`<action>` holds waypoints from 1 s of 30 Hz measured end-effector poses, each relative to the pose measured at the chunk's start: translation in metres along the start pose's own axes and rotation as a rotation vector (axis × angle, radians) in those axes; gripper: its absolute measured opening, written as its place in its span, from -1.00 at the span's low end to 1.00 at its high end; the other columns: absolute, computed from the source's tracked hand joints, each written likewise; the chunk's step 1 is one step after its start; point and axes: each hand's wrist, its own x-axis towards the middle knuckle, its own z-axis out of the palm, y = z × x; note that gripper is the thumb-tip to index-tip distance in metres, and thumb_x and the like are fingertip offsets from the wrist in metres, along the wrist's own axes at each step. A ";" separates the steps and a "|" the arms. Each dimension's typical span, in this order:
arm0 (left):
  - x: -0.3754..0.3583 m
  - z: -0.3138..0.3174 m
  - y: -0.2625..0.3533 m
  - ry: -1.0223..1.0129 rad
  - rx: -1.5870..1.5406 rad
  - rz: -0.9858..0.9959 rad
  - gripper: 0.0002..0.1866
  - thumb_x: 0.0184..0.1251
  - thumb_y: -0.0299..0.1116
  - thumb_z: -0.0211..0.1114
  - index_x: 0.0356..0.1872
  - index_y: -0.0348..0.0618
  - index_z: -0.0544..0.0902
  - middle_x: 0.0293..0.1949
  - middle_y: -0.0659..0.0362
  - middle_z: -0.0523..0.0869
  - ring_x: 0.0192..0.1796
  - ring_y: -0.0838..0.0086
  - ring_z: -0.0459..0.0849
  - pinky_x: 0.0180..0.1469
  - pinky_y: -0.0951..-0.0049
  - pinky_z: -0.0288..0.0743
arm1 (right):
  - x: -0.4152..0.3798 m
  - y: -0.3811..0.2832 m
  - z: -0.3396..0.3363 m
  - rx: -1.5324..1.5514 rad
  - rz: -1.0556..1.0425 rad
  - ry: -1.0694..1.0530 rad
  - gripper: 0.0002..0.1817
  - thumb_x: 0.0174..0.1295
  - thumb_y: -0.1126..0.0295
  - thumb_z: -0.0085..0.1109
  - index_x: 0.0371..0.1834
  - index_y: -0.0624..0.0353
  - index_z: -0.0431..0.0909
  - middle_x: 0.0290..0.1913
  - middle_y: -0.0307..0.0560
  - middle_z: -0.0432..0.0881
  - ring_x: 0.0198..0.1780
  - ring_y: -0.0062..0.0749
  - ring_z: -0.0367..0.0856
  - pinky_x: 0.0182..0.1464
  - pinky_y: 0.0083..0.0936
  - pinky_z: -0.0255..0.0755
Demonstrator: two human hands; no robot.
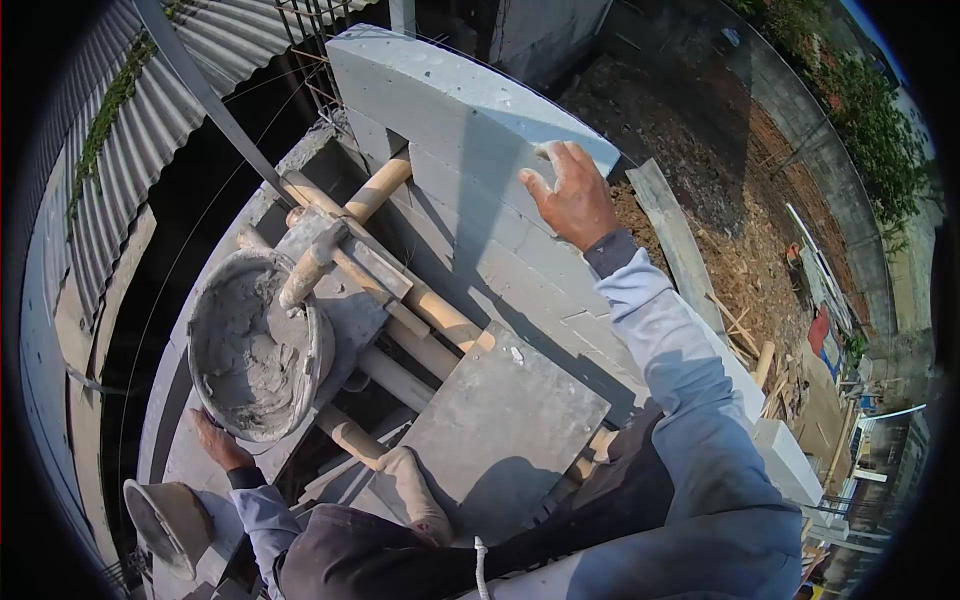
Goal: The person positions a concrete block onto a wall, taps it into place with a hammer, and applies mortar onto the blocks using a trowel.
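My right hand (575, 197) is at the top edge of a pale block wall (470, 110), fingers apart, with nothing in it. Low on the left, my left hand (222, 440) touches the lower rim of a round bucket (327, 345) of wet grey mortar (250, 350); its fingers are partly hidden by the bucket. A mortar-coated tool handle (307, 275) leans over the bucket's right rim. Beside it, a hammer-like tool (350, 270) rests on the boards.
Bamboo poles (440, 315) and a grey board (510, 420) form a platform before me. A smaller bucket (170, 525) stands lower left. Corrugated roofing (150, 110) is upper left. Beyond the wall lies dug earth (690, 130), with a person (795, 258) far off.
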 end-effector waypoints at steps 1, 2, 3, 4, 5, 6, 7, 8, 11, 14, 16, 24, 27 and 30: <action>0.000 -0.002 -0.005 0.013 -0.016 -0.001 -0.35 0.53 0.06 -0.20 0.14 -0.44 0.46 0.02 0.02 0.60 0.04 0.38 0.56 0.16 0.40 0.35 | -0.008 0.028 -0.006 -0.075 0.074 0.035 -0.59 0.10 0.25 0.31 -0.07 0.26 0.48 -0.15 0.16 0.51 -0.02 0.04 0.51 0.00 -0.19 0.42; -0.001 -0.004 -0.009 0.023 -0.030 -0.007 -0.36 0.53 0.06 -0.20 0.14 -0.43 0.46 0.02 0.03 0.60 0.04 0.39 0.56 0.16 0.40 0.35 | -0.010 0.053 -0.011 -0.156 0.109 0.042 -0.58 0.10 0.24 0.30 -0.05 0.25 0.49 -0.13 0.16 0.51 -0.01 0.05 0.50 0.02 -0.17 0.42; -0.004 -0.009 -0.013 0.030 -0.036 -0.021 -0.36 0.53 0.06 -0.19 0.14 -0.42 0.46 0.02 0.03 0.60 0.04 0.39 0.56 0.16 0.40 0.36 | -0.016 0.071 -0.014 -0.239 0.149 0.040 -0.57 0.10 0.23 0.30 -0.02 0.23 0.49 -0.10 0.16 0.51 0.01 0.06 0.49 0.04 -0.16 0.41; -0.005 -0.011 -0.015 0.062 -0.109 -0.116 -0.36 0.52 0.07 -0.18 0.12 -0.41 0.48 0.01 0.04 0.61 0.02 0.40 0.56 0.15 0.41 0.36 | -0.025 0.082 -0.016 -0.251 0.195 0.039 -0.57 0.11 0.23 0.28 -0.02 0.23 0.49 -0.08 0.16 0.52 0.02 0.06 0.49 0.05 -0.17 0.39; -0.008 -0.007 -0.014 0.080 -0.167 -0.157 -0.37 0.52 0.07 -0.18 0.12 -0.41 0.48 0.01 0.04 0.61 0.02 0.40 0.56 0.14 0.41 0.36 | -0.021 0.086 -0.019 -0.264 0.228 0.055 -0.58 0.12 0.24 0.27 -0.01 0.23 0.49 -0.05 0.15 0.52 0.03 0.05 0.49 0.07 -0.18 0.38; -0.012 -0.002 -0.012 0.097 -0.229 -0.196 -0.37 0.52 0.08 -0.17 0.11 -0.40 0.48 0.00 0.04 0.62 0.01 0.40 0.56 0.13 0.40 0.37 | -0.016 0.087 -0.019 -0.278 0.262 0.073 -0.59 0.13 0.24 0.26 0.00 0.23 0.50 -0.03 0.14 0.53 0.04 0.05 0.48 0.09 -0.18 0.36; -0.016 0.001 -0.009 0.113 -0.287 -0.237 -0.37 0.51 0.08 -0.17 0.11 -0.39 0.49 0.00 0.05 0.62 0.01 0.40 0.57 0.12 0.40 0.37 | -0.014 0.087 -0.015 -0.260 0.217 0.083 -0.57 0.12 0.24 0.26 0.01 0.22 0.50 -0.03 0.15 0.52 0.05 0.06 0.47 0.10 -0.19 0.37; -0.018 0.005 -0.005 0.123 -0.292 -0.233 -0.37 0.51 0.09 -0.15 0.11 -0.39 0.49 0.01 0.05 0.62 0.01 0.39 0.57 0.13 0.40 0.36 | -0.015 0.080 -0.012 -0.243 0.175 0.089 -0.56 0.11 0.23 0.27 0.02 0.22 0.50 -0.03 0.16 0.52 0.05 0.07 0.47 0.11 -0.19 0.37; -0.011 -0.004 -0.013 0.115 -0.141 -0.223 -0.37 0.50 0.09 -0.13 0.12 -0.38 0.49 0.01 0.05 0.62 0.01 0.39 0.57 0.14 0.40 0.36 | -0.019 0.064 0.006 -0.219 0.117 0.060 -0.54 0.12 0.21 0.26 0.06 0.18 0.49 0.04 0.12 0.50 0.14 0.03 0.42 0.17 -0.13 0.31; -0.001 -0.012 -0.026 0.085 -0.144 -0.129 -0.35 0.49 0.11 -0.13 0.12 -0.38 0.50 -0.02 0.05 0.64 0.00 0.41 0.57 0.13 0.42 0.37 | -0.014 0.040 0.025 -0.310 0.120 0.030 -0.53 0.13 0.20 0.26 0.10 0.16 0.49 0.13 0.06 0.47 0.22 -0.07 0.36 0.21 -0.04 0.20; 0.003 -0.014 -0.029 0.074 -0.148 -0.152 -0.34 0.49 0.12 -0.14 0.12 -0.38 0.49 -0.03 0.06 0.64 -0.02 0.42 0.59 0.10 0.43 0.39 | 0.000 0.023 0.033 -0.419 0.044 0.021 -0.52 0.14 0.20 0.25 0.11 0.15 0.49 0.11 0.07 0.47 0.23 -0.06 0.35 0.23 -0.06 0.19; 0.029 -0.008 0.001 -0.022 -0.065 -0.135 -0.30 0.51 0.13 -0.21 0.19 -0.42 0.42 0.07 -0.01 0.59 0.10 0.38 0.55 0.20 0.42 0.34 | 0.131 -0.022 0.114 -0.393 0.040 -0.219 -0.49 0.24 0.13 0.13 0.21 0.10 0.44 0.09 0.10 0.46 0.22 -0.03 0.34 0.25 -0.08 0.21; 0.033 -0.013 -0.021 -0.032 -0.001 -0.156 -0.31 0.53 0.10 -0.24 0.24 -0.42 0.38 0.18 -0.02 0.50 0.22 0.34 0.45 0.30 0.40 0.23 | 0.194 -0.029 0.159 -0.449 0.035 -0.205 -0.48 0.27 0.10 0.08 0.26 0.04 0.42 0.11 0.12 0.44 0.24 0.00 0.32 0.25 -0.09 0.22; 0.031 -0.010 -0.015 -0.096 -0.017 -0.159 -0.34 0.55 0.07 -0.30 0.26 -0.38 0.37 0.19 0.00 0.49 0.21 0.34 0.45 0.29 0.38 0.23 | 0.250 -0.045 0.183 -0.518 0.111 -0.249 -0.46 0.25 0.09 0.09 0.28 0.01 0.41 0.17 0.12 0.42 0.30 -0.01 0.28 0.29 -0.09 0.20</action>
